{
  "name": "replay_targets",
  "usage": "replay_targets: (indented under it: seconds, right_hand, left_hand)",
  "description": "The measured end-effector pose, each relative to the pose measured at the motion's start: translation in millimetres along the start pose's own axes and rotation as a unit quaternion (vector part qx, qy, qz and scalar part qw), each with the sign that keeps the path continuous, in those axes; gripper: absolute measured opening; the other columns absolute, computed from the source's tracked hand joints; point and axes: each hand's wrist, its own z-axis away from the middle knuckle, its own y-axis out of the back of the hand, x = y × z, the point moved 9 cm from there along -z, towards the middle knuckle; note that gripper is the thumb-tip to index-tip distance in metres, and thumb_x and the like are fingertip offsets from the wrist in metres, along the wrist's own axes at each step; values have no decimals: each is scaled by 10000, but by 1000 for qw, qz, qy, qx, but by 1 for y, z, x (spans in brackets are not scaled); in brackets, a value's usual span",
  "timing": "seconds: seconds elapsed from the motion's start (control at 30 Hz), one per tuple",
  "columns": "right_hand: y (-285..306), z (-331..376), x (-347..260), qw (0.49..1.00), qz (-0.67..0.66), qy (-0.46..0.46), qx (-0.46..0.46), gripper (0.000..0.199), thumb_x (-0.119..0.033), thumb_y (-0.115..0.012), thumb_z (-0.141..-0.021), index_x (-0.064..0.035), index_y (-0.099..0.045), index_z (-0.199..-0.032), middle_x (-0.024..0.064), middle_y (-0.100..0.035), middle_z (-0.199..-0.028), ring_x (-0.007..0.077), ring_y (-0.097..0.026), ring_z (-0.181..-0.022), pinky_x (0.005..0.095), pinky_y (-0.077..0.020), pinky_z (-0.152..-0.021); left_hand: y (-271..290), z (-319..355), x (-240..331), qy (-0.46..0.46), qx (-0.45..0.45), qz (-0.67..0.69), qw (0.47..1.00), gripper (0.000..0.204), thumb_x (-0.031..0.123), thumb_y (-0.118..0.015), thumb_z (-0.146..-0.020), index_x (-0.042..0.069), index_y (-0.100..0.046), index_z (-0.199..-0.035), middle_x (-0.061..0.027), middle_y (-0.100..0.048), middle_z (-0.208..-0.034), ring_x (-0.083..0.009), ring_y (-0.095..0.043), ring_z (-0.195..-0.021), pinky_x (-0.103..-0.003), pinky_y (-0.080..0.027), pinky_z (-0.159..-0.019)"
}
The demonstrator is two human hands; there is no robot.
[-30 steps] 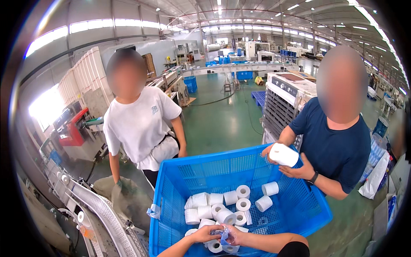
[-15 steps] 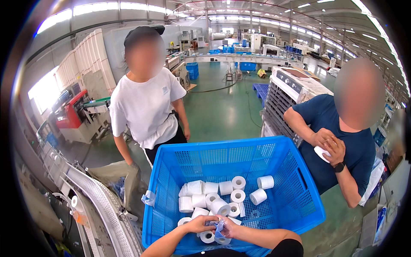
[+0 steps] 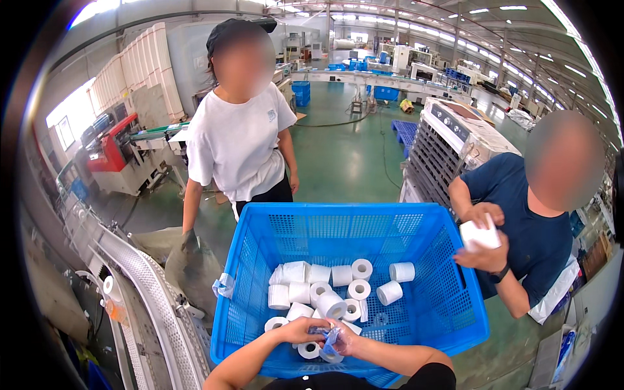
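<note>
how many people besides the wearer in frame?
2. One in a white shirt stands behind the blue crate, at its far-left corner. One in a navy shirt is at its right side, holding a white roll. Others farther back may be hidden.

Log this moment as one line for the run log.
left hand and right hand: together on a blue wrapper scrap | blue crate: loose white paper rolls | co-worker's hands: white roll

Inside the blue crate point(image 3: 416, 224), bare floor lies open along the far wall and in the right corner. White paper rolls point(image 3: 328, 292) crowd the near middle. Two people stand just beyond the crate's far and right walls.
</note>
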Motion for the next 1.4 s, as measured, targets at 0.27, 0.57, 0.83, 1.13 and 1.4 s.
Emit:
replay_targets:
  seconds: [0.27, 0.57, 0.83, 1.13, 1.4]
  right_hand:
    - [0, -4, 4, 1000, -8, -7, -20, 419, -486, -515, -912, -84, -614, -969, 117, -637, -836, 262, -627, -710, 367, -545, -641]
    - [1, 3, 3, 1000, -6, -13, 14, 373, -459, -489, -935, -110, -588, -1023, 117, -623, -902, 278, -606, -732, 386, -537, -662]
    - [5, -2, 3, 1000, -8, -9, 3, 392, -466, -488, -936, -101, -591, -1036, 119, -626, -899, 277, -606, -721, 385, -538, -663]
    - [0, 4, 4, 1000, -18, -10, 22, 423, -490, -528, -896, -79, -617, -948, 116, -640, -826, 256, -635, -713, 357, -552, -631]
    - [3, 2, 1, 1000, -1, 5, 15, 431, -494, -517, -905, -79, -611, -972, 116, -635, -821, 246, -630, -707, 358, -547, -614]
  left_hand:
    - [2, 1, 0, -12, -4, -40, 999, 400, 168, -680, -851, 53, -585, -1222, -151, -665, -1082, -260, -647, -964, -350, -487, -869]
    - [-2, -1, -6, -10, -9, -40, 999, 399, 169, -678, -852, 49, -584, -1221, -155, -664, -1087, -262, -649, -963, -346, -485, -869]
    - [-1, -2, 1, 4, -17, -21, 1000, 397, 160, -675, -851, 51, -586, -1222, -151, -668, -1069, -261, -651, -948, -341, -488, -854]
    - [0, 2, 5, 20, -11, -13, 1000, 402, 146, -681, -842, 47, -586, -1219, -152, -670, -1070, -242, -648, -945, -339, -485, -863]
    - [-1, -1, 1, 9, -16, -1, 1000, 435, 191, -709, -831, 27, -583, -1213, -154, -663, -1074, -229, -638, -962, -338, -479, -877]
